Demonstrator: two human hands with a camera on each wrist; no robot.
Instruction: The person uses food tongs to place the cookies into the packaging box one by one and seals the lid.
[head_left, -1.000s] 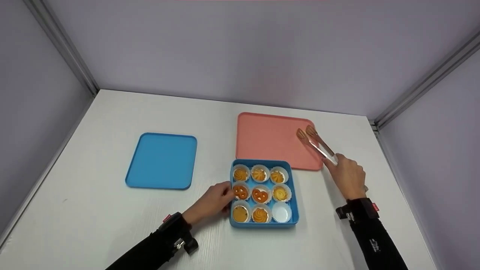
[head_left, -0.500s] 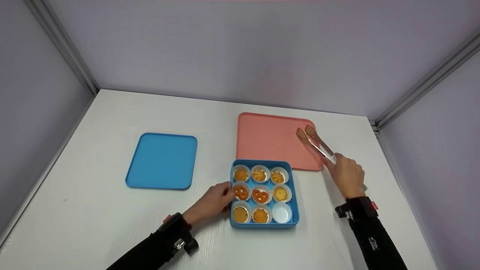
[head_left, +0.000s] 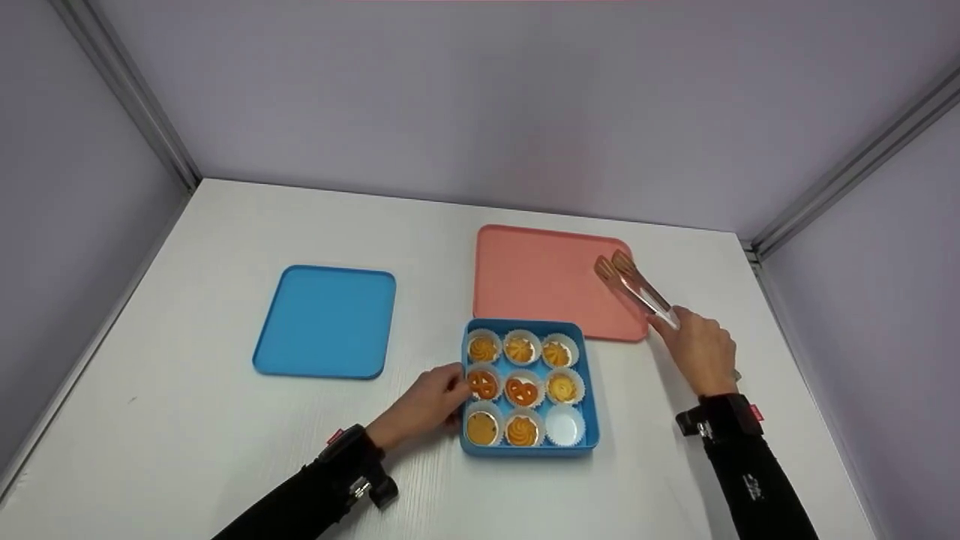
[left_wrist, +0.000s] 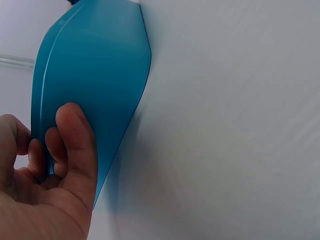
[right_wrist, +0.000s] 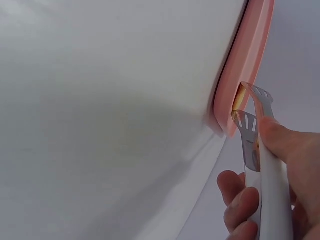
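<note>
My left hand (head_left: 426, 401) grips the left wall of a square blue box (head_left: 529, 451). In the left wrist view its fingers (left_wrist: 75, 130) are bent at the box's rim, some of them on the outer wall. Inside the box stand white paper cups, most holding golden cookies or a pretzel (head_left: 521, 391); the front right cup (head_left: 564, 426) holds nothing. My right hand (head_left: 699, 352) holds metal tongs (head_left: 637, 291), their slotted tips apart over the right end of a pink tray (head_left: 536, 274). A golden strip (right_wrist: 240, 98) shows beside the tips in the right wrist view.
A flat blue tray (head_left: 324, 322) lies on the left of the white table (head_left: 187, 420). The pink tray lies right behind the box. Grey-white panels (head_left: 465, 105) wall in the table at the back and sides.
My right hand has shifted slightly to the right, and the arms of the tongs look a little closer together. The left hand and the box stay in place.
</note>
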